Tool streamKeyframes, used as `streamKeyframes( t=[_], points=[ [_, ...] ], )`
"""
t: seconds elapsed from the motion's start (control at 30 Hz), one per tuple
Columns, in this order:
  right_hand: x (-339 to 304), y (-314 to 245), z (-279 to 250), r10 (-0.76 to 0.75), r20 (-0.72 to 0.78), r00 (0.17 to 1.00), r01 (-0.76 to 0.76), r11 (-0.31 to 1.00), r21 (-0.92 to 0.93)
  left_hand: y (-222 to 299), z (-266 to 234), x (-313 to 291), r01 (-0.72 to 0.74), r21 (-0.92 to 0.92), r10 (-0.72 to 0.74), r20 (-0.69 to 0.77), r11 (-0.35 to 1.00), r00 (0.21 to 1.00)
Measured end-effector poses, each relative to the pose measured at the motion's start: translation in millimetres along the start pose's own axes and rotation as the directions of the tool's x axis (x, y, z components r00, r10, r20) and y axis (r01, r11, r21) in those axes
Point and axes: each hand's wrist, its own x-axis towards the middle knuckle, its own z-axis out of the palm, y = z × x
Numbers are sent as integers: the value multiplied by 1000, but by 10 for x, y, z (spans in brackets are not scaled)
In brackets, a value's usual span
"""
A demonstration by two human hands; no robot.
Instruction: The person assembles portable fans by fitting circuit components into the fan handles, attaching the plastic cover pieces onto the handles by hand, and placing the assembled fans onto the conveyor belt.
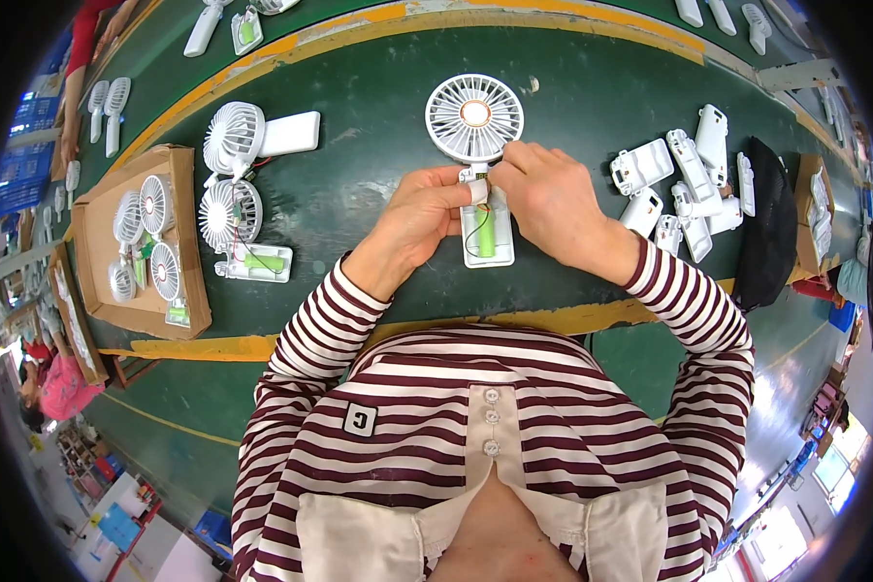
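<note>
A white handheld fan with an orange ring at its hub lies in front of me. Its handle half is open, showing a green cylindrical battery and thin wires. My left hand grips the fan at its neck, thumb on top and fingers beneath. My right hand is closed, its fingertips pinched together at the right side of the neck, just under the round grille. What sits between those right fingertips is hidden.
To the left, two more fans lie on the green table, beside a cardboard tray of fans. On the right are a pile of white handle shells and a black cloth. A co-worker's arm reaches in at the far left.
</note>
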Motion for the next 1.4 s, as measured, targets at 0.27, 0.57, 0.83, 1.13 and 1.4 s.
streamKeyframes(
  t=[0.27,0.57,0.83,1.13,1.4],
  points=[
    [39,62,3,48,81,996,-55,994,94,9,-58,66,38,-59,-36,35,998,999],
    [5,12,19,117,43,992,-123,974,189,22,-26,35,25,-1,-25,34,1000,999],
    [-127,-315,81,591,58,805,-517,649,559,-83,-40,160,-369,-41,365,-90,928,927],
    [-190,-370,305,692,11,721,-503,514,695,-16,49,76,-396,-89,385,-119,914,915],
    [-238,-321,268,642,97,760,-503,488,713,-67,32,49,-413,-15,411,-65,911,909]
  ],
)
